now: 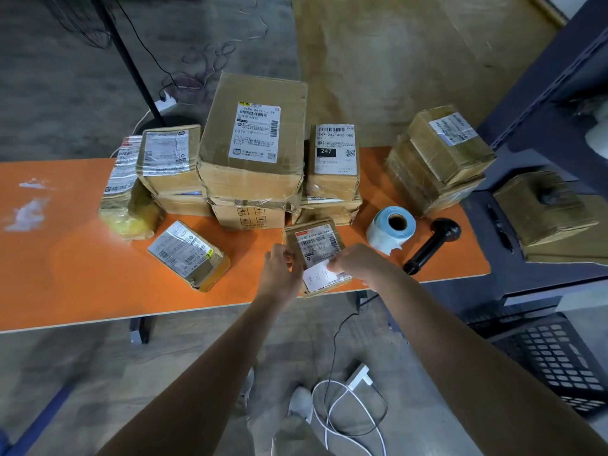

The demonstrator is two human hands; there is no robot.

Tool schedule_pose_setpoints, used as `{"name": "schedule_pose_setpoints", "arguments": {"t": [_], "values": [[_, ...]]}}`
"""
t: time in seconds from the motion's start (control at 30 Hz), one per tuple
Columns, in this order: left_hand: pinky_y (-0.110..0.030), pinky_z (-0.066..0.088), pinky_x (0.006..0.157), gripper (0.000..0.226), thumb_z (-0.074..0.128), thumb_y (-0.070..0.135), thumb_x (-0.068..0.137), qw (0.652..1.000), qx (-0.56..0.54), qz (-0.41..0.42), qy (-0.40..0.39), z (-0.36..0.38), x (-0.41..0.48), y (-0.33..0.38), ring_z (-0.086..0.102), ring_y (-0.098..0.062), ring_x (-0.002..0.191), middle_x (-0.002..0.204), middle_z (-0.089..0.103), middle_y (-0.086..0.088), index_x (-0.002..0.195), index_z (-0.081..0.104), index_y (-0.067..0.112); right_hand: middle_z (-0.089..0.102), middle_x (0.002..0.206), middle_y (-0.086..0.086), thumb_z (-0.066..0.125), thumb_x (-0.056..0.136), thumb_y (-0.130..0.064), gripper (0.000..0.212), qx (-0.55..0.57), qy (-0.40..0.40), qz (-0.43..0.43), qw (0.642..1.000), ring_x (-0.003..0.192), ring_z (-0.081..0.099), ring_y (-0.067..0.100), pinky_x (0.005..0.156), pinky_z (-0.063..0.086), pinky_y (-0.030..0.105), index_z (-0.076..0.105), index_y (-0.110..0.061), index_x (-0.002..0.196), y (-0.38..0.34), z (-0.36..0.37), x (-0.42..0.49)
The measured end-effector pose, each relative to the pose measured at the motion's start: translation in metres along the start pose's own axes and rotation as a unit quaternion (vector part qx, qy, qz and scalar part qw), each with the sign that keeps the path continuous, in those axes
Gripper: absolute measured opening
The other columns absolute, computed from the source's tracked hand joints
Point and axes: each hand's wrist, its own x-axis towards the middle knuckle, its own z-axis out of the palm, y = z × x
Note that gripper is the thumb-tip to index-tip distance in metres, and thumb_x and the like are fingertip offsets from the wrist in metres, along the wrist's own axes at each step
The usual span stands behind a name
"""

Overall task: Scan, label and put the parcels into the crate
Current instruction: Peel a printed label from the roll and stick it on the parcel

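A small brown parcel (316,240) lies at the front edge of the orange table (72,274). A white handwritten label (318,275) sits on its near end. My left hand (282,268) grips the parcel's left side. My right hand (357,263) presses its fingertips on the label's right edge. A roll of blue-backed labels (391,229) stands just right of the parcel. Beside the roll lies a black handheld scanner (433,244). The black plastic crate (556,360) sits on the floor at the lower right.
Several taped cardboard parcels are stacked behind, the tallest being a large box (253,139), with one stack at the right (437,156) and a loose parcel at the left (189,255). A dark metal shelf (539,103) holding a box (543,209) stands at right. Cables (345,403) trail on the floor.
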Motion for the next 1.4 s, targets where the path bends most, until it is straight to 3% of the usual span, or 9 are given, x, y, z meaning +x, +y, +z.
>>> {"name": "schedule_pose_setpoints", "arguments": {"t": [0.2,0.33,0.4,0.5,0.67,0.8,1.0,1.1,1.4], "values": [[-0.020,0.042,0.074,0.044,0.070,0.028,0.083,0.999,-0.020,-0.007,-0.034,-0.001,-0.001,-0.003,0.053,-0.014,0.101,0.111,0.051,-0.001,0.117,0.047,0.013,0.058,0.132,0.023,0.055,0.094,-0.013,0.042,0.018,0.015,0.036,0.999,0.124,0.054,0.034,0.107,0.042,0.047,0.053,0.006,0.132,-0.001,-0.001,0.000],[-0.027,0.046,0.082,0.049,0.074,0.024,0.079,0.999,-0.019,-0.006,-0.031,0.000,-0.003,-0.006,0.052,-0.017,0.104,0.113,0.051,-0.004,0.117,0.045,0.012,0.065,0.122,0.019,0.053,0.095,-0.013,0.039,0.006,0.021,0.043,0.999,0.115,0.060,0.031,0.098,0.049,0.040,0.056,0.005,0.129,-0.001,0.004,0.003],[-0.026,0.044,0.079,0.046,0.073,0.022,0.080,0.999,-0.021,-0.003,-0.026,0.000,-0.003,-0.005,0.052,-0.017,0.104,0.113,0.051,-0.004,0.116,0.045,0.012,0.061,0.089,0.013,0.053,0.094,-0.012,0.022,0.009,0.027,0.031,0.999,0.085,0.058,0.023,0.074,0.047,0.032,0.064,0.003,0.105,0.001,0.008,0.007],[-0.024,0.042,0.077,0.043,0.070,0.021,0.082,0.999,-0.030,-0.005,-0.023,0.001,-0.003,-0.005,0.052,-0.016,0.103,0.114,0.051,-0.005,0.116,0.045,0.013,0.030,0.063,0.001,0.050,0.094,-0.012,0.037,0.013,0.042,0.030,0.999,0.058,0.029,0.014,0.053,0.024,0.023,0.030,-0.015,0.063,-0.001,0.013,0.009],[-0.023,0.044,0.076,0.039,0.071,0.017,0.082,0.999,-0.029,-0.014,-0.012,0.003,-0.001,-0.005,0.052,-0.017,0.102,0.112,0.051,-0.003,0.109,0.042,0.018,0.050,0.073,-0.003,0.062,0.090,-0.015,0.005,0.017,0.049,0.016,0.999,0.063,0.045,0.009,0.056,0.037,0.017,0.059,-0.014,0.086,0.007,0.014,0.013],[-0.013,0.040,0.057,0.041,0.073,0.017,0.082,0.998,-0.038,-0.039,-0.011,0.003,0.002,-0.003,0.054,-0.016,0.100,0.113,0.051,-0.003,0.111,0.044,0.018,0.070,0.091,0.010,0.062,0.088,-0.014,0.017,0.019,0.088,-0.060,0.994,0.076,0.058,0.017,0.059,0.042,0.024,0.073,-0.006,0.097,0.015,0.018,0.010],[-0.007,0.040,0.038,0.038,0.071,0.013,0.081,0.990,-0.082,-0.110,-0.023,0.006,0.005,-0.002,0.057,-0.019,0.093,0.114,0.054,-0.008,0.108,0.045,0.018,0.056,0.096,-0.002,0.079,0.075,-0.023,0.041,0.049,0.145,-0.087,0.984,0.088,0.055,0.015,0.061,0.042,0.025,0.050,-0.015,0.104,0.032,0.020,0.013],[-0.008,0.038,0.037,0.035,0.071,0.018,0.082,0.988,-0.093,-0.119,-0.023,0.008,0.004,-0.002,0.059,-0.015,0.088,0.112,0.056,-0.009,0.107,0.046,0.015,0.059,0.099,-0.002,0.080,0.074,-0.027,0.048,0.104,0.136,-0.084,0.982,0.089,0.060,0.015,0.074,0.054,0.035,0.047,-0.017,0.107,0.034,0.021,0.014],[-0.017,0.039,0.045,0.040,0.073,0.029,0.082,0.984,-0.116,-0.136,-0.005,0.016,0.003,0.001,0.060,-0.020,0.088,0.115,0.052,-0.011,0.104,0.042,0.016,0.052,0.100,0.001,0.078,0.074,-0.045,0.052,0.104,0.200,-0.081,0.971,0.089,0.056,0.019,0.061,0.041,0.025,0.042,-0.020,0.104,0.034,0.038,0.024]]}}
